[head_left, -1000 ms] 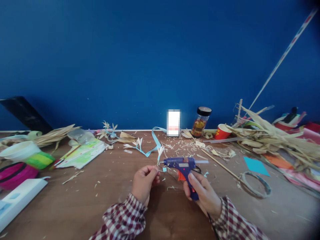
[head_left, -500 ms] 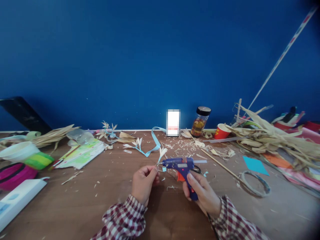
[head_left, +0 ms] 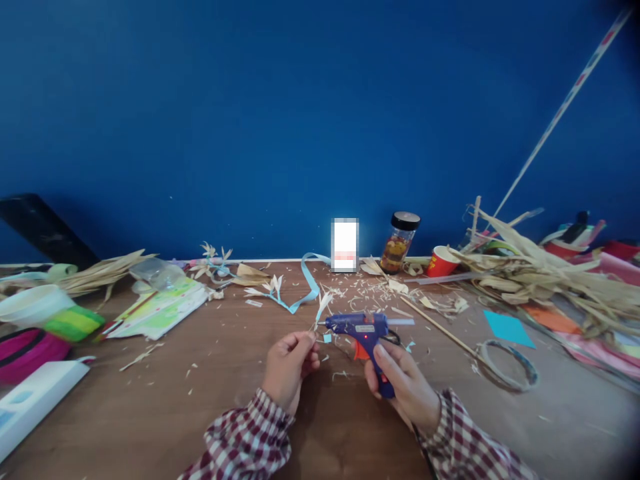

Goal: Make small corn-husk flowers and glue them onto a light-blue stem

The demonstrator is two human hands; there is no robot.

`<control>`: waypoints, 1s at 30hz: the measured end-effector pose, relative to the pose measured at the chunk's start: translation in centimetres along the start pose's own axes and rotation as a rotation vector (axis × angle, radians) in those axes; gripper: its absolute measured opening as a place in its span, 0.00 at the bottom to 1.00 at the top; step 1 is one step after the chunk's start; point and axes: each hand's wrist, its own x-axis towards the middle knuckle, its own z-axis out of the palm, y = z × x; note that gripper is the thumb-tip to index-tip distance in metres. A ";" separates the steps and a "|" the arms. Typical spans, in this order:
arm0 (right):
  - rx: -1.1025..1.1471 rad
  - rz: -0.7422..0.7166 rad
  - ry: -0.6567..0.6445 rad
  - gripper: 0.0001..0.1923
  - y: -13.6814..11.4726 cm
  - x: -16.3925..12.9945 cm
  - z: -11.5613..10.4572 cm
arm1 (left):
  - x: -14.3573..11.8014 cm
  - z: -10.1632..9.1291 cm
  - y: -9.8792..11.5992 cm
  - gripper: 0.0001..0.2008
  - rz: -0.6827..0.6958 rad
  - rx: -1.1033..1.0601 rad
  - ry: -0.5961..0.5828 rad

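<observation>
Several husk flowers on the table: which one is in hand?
The small husk flower pinched by the left hand, right at the glue gun nozzle. The other husk flowers lie loose on the table farther back.

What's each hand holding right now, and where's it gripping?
Right hand grips the blue glue gun by its handle; left hand pinches a small straw flower at its stem.

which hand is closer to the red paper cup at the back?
Right. The right hand grips the blue glue gun below and left of the red paper cup; the left hand, pinching a small husk piece, sits farther left.
</observation>
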 end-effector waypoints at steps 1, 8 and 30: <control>0.002 0.001 0.001 0.17 0.0 0.0 0.0 | 0.0 0.0 -0.1 0.11 0.007 0.016 0.006; 0.003 -0.014 0.006 0.18 -0.3 -0.2 0.2 | 0.4 -0.8 -0.2 0.11 0.250 0.350 0.031; -0.013 -0.021 -0.033 0.16 0.2 -0.1 0.1 | 0.1 -1.1 0.9 0.10 0.545 0.849 0.131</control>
